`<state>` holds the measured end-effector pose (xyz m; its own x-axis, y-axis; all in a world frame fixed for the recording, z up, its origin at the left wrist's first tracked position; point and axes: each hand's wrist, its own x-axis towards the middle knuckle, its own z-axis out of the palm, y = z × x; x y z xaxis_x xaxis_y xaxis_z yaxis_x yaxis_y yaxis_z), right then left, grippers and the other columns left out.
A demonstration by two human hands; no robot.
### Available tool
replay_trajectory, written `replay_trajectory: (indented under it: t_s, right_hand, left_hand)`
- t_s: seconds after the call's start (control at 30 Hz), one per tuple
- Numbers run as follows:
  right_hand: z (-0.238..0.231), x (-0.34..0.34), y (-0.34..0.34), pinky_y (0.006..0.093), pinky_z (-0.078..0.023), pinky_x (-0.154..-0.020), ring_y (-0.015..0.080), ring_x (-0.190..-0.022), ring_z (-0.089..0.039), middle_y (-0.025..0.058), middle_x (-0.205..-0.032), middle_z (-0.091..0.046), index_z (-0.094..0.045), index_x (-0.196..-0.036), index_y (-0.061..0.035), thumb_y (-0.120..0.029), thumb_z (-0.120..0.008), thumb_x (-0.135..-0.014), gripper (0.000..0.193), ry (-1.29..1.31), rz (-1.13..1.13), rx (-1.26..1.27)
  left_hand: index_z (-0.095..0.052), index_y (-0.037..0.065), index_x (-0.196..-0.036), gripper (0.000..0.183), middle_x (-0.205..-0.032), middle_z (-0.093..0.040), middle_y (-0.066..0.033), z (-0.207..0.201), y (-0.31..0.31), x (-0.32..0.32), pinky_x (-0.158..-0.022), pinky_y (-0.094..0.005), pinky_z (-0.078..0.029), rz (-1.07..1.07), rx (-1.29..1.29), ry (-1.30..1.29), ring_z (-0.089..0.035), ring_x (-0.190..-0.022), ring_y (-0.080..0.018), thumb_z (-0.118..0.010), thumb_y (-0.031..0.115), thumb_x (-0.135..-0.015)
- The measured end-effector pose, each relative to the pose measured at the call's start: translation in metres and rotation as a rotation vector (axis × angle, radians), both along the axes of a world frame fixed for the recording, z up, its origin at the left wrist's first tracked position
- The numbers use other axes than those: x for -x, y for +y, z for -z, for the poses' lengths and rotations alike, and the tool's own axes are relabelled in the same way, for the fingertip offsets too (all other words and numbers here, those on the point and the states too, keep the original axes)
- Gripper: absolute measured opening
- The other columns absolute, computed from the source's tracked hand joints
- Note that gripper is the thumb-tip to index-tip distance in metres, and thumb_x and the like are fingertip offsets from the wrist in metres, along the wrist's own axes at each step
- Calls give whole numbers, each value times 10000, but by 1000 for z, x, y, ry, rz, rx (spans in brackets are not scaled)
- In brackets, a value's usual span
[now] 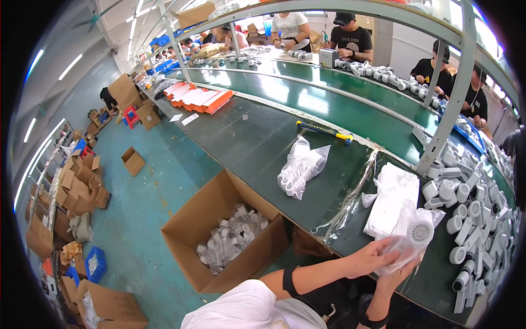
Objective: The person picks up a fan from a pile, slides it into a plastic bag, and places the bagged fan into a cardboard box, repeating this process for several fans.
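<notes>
Left hand (371, 256): closed on the near edge of a clear plastic bag (408, 241), fingers curled over the film.
Right hand (399, 272): under the same bag, palm up, fingers pressed against its lower side; holding it from below.
Item in hand: a white round device with a perforated grille face (420, 232), sitting inside the clear plastic bag, grille turned toward the camera.
Position of item: held just above the near edge of the green worktop (257, 142), at the lower right of the view, beside the stack of flat white bags (390, 197).
Right of the hands: a dense heap of white cylindrical devices (471, 219) lying loose on the worktop, some upright, some on their sides.
Centre of worktop: a tied clear bag of white parts (301, 165), lying alone; behind it a blue and yellow hand tool (324, 131).
Far left of worktop: a row of orange and white flat boxes (198, 97).
Floor, below the worktop edge: an open cardboard carton (224, 236) part-filled with bagged white devices; the teal floor (137, 219) also carries scattered flat cartons further left.
Far side of line: several seated people (350, 38) with hands on similar white devices; detail too small to tell.
</notes>
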<state>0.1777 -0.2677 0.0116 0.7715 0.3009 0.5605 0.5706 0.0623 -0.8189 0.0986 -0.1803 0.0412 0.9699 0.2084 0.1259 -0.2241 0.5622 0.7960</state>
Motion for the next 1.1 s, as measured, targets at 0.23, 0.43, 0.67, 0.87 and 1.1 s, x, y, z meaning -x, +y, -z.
replay_trajectory:
  t_s: [0.23, 0.43, 0.67, 0.87, 1.1]
  right_hand:
    - [-28, -4, -9, 284, -468, -757, 184, -820, -600, 95, -900, -641, -617, -1050, 48, -68, -524, -949, 179, 100, 74, 41]
    - [-20, 14, -15, 316, -438, -590, 212, -641, -557, 126, -766, -604, -649, -1054, 47, -7, -571, -893, 187, -294, -15, 319]
    - [-45, 33, -5, 343, -450, -540, 289, -595, -587, 158, -699, -594, -667, -957, 31, 36, -581, -816, 166, -373, -288, 229]
    - [-34, 33, -7, 327, -459, -536, 271, -601, -594, 139, -719, -613, -669, -963, 18, 24, -648, -787, 178, -283, -411, 244]
    - [-63, 43, 6, 367, -462, -705, 282, -841, -565, 122, -1043, -597, -607, -1130, -28, -146, -780, -734, 448, -534, -82, 204]
  left_hand:
    - [-552, 28, -1242, 324, -856, -636, -69, -10, 12, 24, -482, -282, -510, -256, 294, 187, -617, -617, -146, -581, 211, -976]
    - [-598, 23, -1047, 227, -859, -665, -92, -9, 27, 28, -468, -293, -523, -419, 427, 53, -649, -644, -169, -587, 231, -957]
    - [-624, 20, -999, 302, -851, -677, -111, 2, 49, 48, -447, -344, -547, -656, 381, 139, -666, -621, -226, -478, 280, -955]
    - [-613, 17, -1006, 312, -868, -670, -104, 0, 62, 62, -461, -335, -531, -717, 356, 210, -651, -663, -203, -453, 278, -946]
    - [-600, 41, -1085, 375, -941, -672, -85, -11, 52, 58, -542, -349, -534, -753, 350, 222, -655, -753, -195, -384, 332, -988]
